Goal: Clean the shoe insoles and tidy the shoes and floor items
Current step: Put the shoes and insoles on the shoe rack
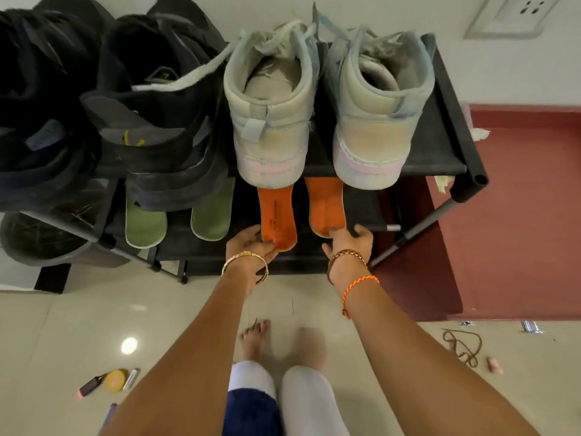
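Each hand, left hand (pixel 250 247) and right hand (pixel 349 243), pinches an orange insole (pixel 278 215) beneath the pale sneakers (pixel 270 121).

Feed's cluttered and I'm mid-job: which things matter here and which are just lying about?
Job: orange insoles, held by left hand and right hand; green insoles; pale sneakers; black shoes; floor pens; cord.
Lying about: wall socket; red mat.

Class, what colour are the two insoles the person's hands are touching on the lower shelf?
Both insoles are orange, seen clearly in the head view.
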